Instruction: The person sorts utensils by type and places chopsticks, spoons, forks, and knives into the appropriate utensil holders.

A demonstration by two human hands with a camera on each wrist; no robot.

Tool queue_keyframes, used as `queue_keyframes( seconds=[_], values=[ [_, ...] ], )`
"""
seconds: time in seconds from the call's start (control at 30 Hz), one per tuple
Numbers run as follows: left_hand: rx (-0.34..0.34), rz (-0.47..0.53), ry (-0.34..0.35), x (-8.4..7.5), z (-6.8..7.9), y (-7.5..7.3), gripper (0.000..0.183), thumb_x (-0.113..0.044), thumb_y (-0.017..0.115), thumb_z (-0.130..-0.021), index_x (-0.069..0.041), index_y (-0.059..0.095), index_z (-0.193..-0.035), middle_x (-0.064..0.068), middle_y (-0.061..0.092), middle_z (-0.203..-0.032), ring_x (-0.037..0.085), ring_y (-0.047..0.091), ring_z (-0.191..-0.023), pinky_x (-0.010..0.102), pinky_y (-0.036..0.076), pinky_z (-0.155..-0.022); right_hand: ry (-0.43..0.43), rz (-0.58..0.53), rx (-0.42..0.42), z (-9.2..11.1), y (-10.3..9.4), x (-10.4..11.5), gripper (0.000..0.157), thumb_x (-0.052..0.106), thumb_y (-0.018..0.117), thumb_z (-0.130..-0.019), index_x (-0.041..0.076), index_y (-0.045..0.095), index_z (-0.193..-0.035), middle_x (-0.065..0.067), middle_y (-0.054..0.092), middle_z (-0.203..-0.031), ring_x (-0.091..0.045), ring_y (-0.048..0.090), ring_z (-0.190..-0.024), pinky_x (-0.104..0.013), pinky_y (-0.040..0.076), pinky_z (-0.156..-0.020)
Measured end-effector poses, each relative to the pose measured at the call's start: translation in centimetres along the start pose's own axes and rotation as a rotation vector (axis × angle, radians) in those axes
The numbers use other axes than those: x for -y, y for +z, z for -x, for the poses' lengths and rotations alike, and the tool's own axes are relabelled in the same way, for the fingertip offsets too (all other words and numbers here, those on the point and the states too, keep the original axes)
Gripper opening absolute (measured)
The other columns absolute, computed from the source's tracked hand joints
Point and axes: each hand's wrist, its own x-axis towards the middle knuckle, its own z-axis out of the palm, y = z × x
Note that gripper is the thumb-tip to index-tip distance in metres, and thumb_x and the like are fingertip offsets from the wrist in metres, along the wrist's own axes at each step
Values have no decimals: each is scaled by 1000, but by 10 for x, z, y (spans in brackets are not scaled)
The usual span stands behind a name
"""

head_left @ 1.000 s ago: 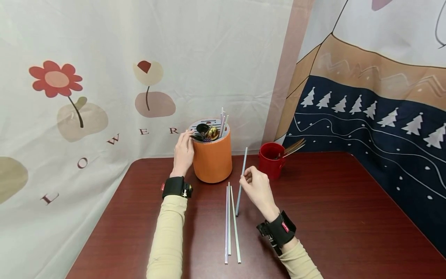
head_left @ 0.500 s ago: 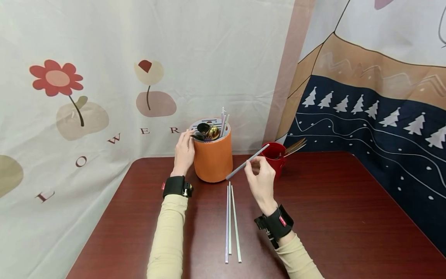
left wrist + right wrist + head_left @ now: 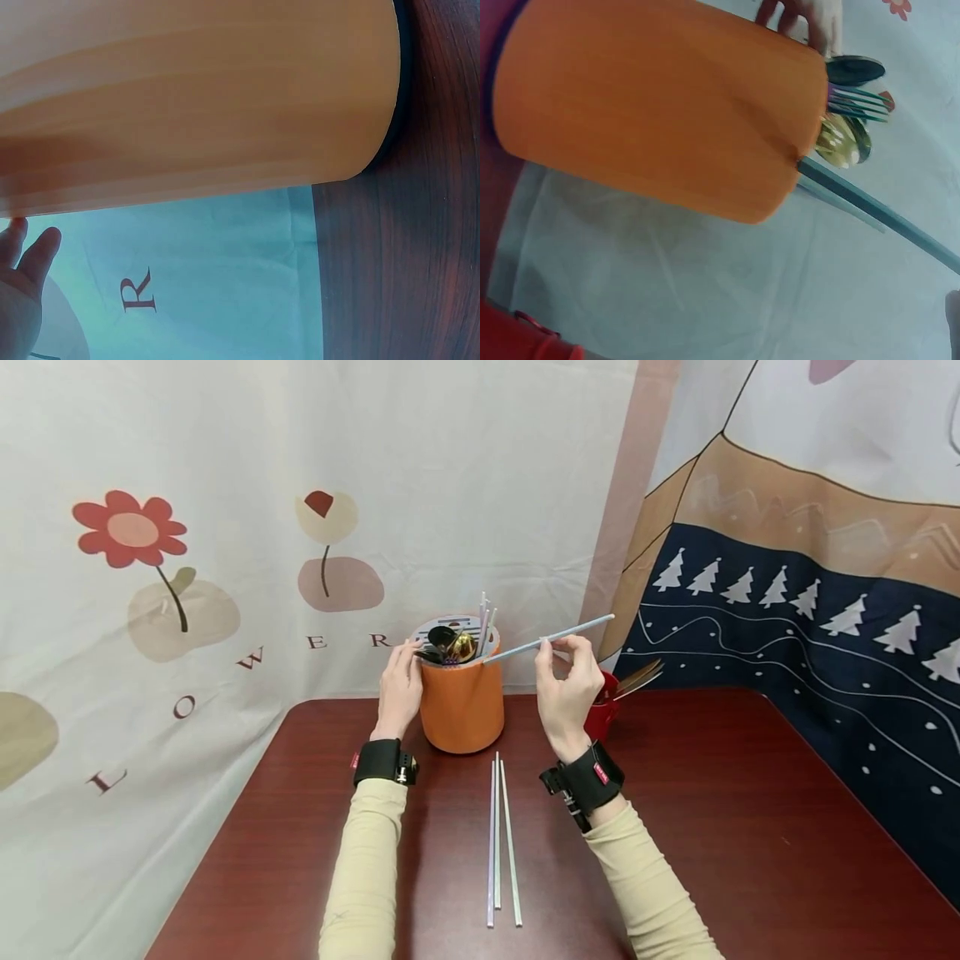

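A light-blue chopstick (image 3: 573, 631) is pinched between the thumb and fingers of my right hand (image 3: 567, 689). It slants in the air, its lower end at the rim of an orange utensil holder (image 3: 462, 714). In the right wrist view the end of the chopstick (image 3: 877, 210) meets the holder's edge. My left hand (image 3: 400, 689) touches the left side of the holder near its top with fairly straight fingers. Spoons (image 3: 461, 647), a fork (image 3: 859, 103) and several upright chopsticks (image 3: 483, 627) stand in the holder. Three pale chopsticks (image 3: 497, 843) lie on the table in front.
Behind my right hand, a red cup (image 3: 602, 714) with cutlery (image 3: 637, 678) leaning in it is partly hidden. The dark red table (image 3: 712, 827) reaches back to a white printed curtain (image 3: 225, 485). A navy printed cloth (image 3: 810, 677) hangs at the right.
My right hand has lifted the blue chopstick from near the table, tilted it from steep to nearly level and brought its end to the holder's rim. The left hand stays at the holder.
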Motion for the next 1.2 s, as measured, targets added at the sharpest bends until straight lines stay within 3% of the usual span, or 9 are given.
queue_keyframes(
  seconds=[0.13,0.3,0.53,0.67,0.93,1.2],
  values=[
    [0,9,4,1,0,2,34,-18,36,-104,-8,56,-130,13,52,-133,25,41,-138,44,38,-110,-9,23,8,-7,4,2,13,4,62,-88,-8,57,-90,-20,67,-84,-27,66,-78,-21,58,-73],
    [-5,9,8,1,-1,3,34,-18,36,-104,-8,56,-129,13,53,-133,25,41,-138,45,39,-109,52,42,140,-9,12,-2,15,6,60,-91,-8,58,-95,-20,65,-89,-29,66,-84,-39,59,-74],
    [5,19,-9,2,0,2,34,-18,36,-104,-8,56,-130,12,51,-135,24,40,-139,45,38,-110,125,168,410,-10,25,-17,18,11,56,-95,-6,58,-100,-20,63,-93,-28,65,-87,-37,58,-81],
    [1,21,-6,2,0,2,34,-18,36,-104,-9,56,-130,12,52,-134,24,40,-139,44,38,-110,166,224,523,-6,27,-24,17,12,57,-95,-4,59,-100,-19,64,-93,-27,66,-86,-35,58,-81],
    [-5,14,5,1,-1,1,34,-18,36,-104,-8,56,-129,12,53,-133,25,41,-138,46,38,-109,229,267,641,18,14,-31,18,16,60,-94,-1,60,-101,-16,65,-92,-25,65,-82,-36,57,-78],
    [3,18,-9,1,0,1,35,-20,35,-104,-9,55,-131,12,52,-134,24,40,-139,46,38,-110,303,345,757,62,-10,-33,17,16,62,-92,0,62,-97,-13,68,-86,-20,66,-73,-32,58,-67]
  ],
)
